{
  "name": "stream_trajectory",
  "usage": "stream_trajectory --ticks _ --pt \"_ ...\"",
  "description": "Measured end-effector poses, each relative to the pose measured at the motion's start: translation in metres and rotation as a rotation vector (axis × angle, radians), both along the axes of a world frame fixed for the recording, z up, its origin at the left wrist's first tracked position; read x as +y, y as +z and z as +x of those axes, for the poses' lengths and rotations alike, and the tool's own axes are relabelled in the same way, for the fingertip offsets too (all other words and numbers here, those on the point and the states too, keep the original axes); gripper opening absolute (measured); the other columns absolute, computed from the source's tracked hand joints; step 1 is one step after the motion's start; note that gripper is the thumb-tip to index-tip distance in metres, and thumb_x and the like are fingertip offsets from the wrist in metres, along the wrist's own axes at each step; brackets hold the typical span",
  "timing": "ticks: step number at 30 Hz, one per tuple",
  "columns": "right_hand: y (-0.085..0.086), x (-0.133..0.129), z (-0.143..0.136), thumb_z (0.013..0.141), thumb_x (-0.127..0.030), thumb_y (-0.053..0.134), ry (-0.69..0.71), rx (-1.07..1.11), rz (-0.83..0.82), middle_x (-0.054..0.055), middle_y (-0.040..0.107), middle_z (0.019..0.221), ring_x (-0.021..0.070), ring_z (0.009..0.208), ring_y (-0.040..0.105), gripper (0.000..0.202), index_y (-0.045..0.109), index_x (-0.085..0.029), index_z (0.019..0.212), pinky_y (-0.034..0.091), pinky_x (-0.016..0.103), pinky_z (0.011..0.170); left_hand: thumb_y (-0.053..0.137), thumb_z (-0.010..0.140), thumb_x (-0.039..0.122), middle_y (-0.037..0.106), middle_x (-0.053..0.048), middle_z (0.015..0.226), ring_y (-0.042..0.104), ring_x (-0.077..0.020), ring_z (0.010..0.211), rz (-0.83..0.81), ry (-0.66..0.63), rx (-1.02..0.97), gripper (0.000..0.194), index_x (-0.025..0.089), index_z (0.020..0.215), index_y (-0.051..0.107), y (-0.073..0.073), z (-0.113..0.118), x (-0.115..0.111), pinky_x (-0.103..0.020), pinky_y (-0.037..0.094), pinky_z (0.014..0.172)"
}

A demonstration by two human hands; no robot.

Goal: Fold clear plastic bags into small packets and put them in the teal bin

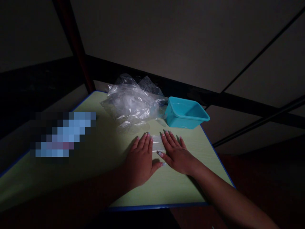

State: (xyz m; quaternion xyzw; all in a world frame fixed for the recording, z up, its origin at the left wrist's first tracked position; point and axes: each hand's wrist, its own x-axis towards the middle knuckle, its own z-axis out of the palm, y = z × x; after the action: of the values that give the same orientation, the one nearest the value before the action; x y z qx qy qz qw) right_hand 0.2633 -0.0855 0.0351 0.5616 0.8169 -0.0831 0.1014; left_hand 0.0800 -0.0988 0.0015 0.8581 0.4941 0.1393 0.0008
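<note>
A small clear plastic piece (157, 143) lies flat on the pale green table (166, 190), between my two hands. My left hand (142, 159) rests palm down at its left edge, fingers stretched forward and thumb pointing right. At its right edge my right hand (175, 152) is also palm down, with fingers spread and thumb toward the left. Both sets of fingertips are near or on the plastic; what lies under the palms is hidden. Neither hand grips anything.
Behind my hands is a crumpled heap of clear plastic bags (133, 103). An open turquoise bin (183, 122) stands right of it near the table's edge. A pixelated blue object (71, 132) is at the left. A wall or cabinet panels rise behind the table.
</note>
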Motion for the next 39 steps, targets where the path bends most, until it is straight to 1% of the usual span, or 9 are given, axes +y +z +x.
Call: stream_trajectory --ticks 3,7,13,18,22,27,32,36,39 --pt "0.002 -0.002 0.001 0.098 -0.050 0.030 -0.014 -0.001 0.006 0.013 -0.005 0.157 0.0276 0.145 -0.006 0.071 0.003 -0.015 0.154 0.002 0.062 0.112 0.038 0.091 0.060 0.039 -0.021 0.148 0.031 -0.0318 0.141 0.017 -0.008 -0.001 0.075 0.002 0.138 0.047 0.001 -0.002 0.000 -0.052 0.019 0.116" --pt "0.005 -0.004 -0.003 0.099 -0.044 0.027 -0.024 0.032 0.048 0.012 -0.001 0.158 0.0276 0.146 -0.001 0.064 0.007 -0.017 0.154 -0.002 0.067 0.109 0.038 0.089 0.063 0.039 -0.022 0.148 0.032 -0.0329 0.140 0.027 -0.006 0.002 0.078 0.002 0.137 0.048 0.000 -0.003 -0.002 -0.055 0.021 0.114" --pt "0.002 -0.003 -0.017 0.100 -0.043 0.023 0.120 0.188 0.077 0.009 0.008 0.158 0.0214 0.147 0.009 0.061 0.008 -0.015 0.153 -0.010 0.061 0.110 0.039 0.089 0.065 0.039 -0.021 0.147 0.034 -0.0332 0.139 0.026 -0.018 0.033 0.079 0.003 0.137 0.049 0.002 -0.004 0.000 -0.056 0.023 0.113" --pt "0.002 0.000 -0.017 0.100 -0.046 0.025 0.149 0.169 0.018 0.011 0.007 0.158 0.0223 0.147 0.006 0.065 0.008 -0.014 0.153 -0.003 0.061 0.112 0.045 0.081 0.072 0.041 -0.023 0.145 0.035 -0.0361 0.138 0.043 -0.080 0.055 0.088 0.003 0.135 0.051 0.003 -0.009 0.003 -0.057 0.022 0.113" --pt "0.005 0.000 -0.013 0.098 -0.050 0.031 0.107 0.110 -0.011 0.013 -0.002 0.158 0.0275 0.146 -0.001 0.070 0.007 -0.015 0.154 0.006 0.062 0.113 0.044 0.077 0.078 0.043 -0.024 0.144 0.036 -0.0370 0.137 0.078 -0.116 0.060 0.095 0.003 0.135 0.052 0.000 -0.012 0.006 -0.056 0.021 0.113" --pt "0.009 -0.002 -0.008 0.096 -0.058 0.031 -0.039 0.056 -0.016 0.020 -0.007 0.155 0.0349 0.143 -0.008 0.074 0.006 -0.019 0.154 0.005 0.066 0.109 0.042 0.079 0.076 0.040 -0.023 0.146 0.035 -0.0360 0.138 0.073 -0.106 0.090 0.093 0.003 0.137 0.049 0.001 -0.013 0.005 -0.055 0.024 0.112" --pt "0.009 -0.002 -0.002 0.095 -0.061 0.027 -0.129 -0.017 0.004 0.025 -0.002 0.155 0.0353 0.143 -0.003 0.081 0.007 -0.009 0.153 0.004 0.061 0.112 0.041 0.082 0.073 0.038 -0.023 0.147 0.035 -0.0352 0.138 0.046 -0.102 0.116 0.091 0.002 0.137 0.048 0.004 -0.013 0.005 -0.054 0.029 0.110" --pt "0.009 0.000 0.003 0.094 -0.063 0.027 -0.183 -0.056 0.061 0.028 0.009 0.154 0.0371 0.144 0.002 0.088 0.017 0.004 0.149 0.001 0.060 0.113 0.042 0.082 0.074 0.039 -0.023 0.147 0.037 -0.0353 0.137 0.049 -0.096 0.105 0.090 0.003 0.137 0.049 0.003 -0.013 0.004 -0.053 0.029 0.110" --pt "0.011 0.001 0.002 0.095 -0.058 0.029 -0.188 -0.008 0.148 0.025 0.010 0.155 0.0336 0.145 0.005 0.083 0.017 0.004 0.149 0.003 0.057 0.115 0.042 0.081 0.075 0.038 -0.023 0.147 0.035 -0.0362 0.138 0.030 -0.088 0.109 0.092 0.002 0.137 0.049 0.004 -0.012 0.004 -0.054 0.027 0.111"
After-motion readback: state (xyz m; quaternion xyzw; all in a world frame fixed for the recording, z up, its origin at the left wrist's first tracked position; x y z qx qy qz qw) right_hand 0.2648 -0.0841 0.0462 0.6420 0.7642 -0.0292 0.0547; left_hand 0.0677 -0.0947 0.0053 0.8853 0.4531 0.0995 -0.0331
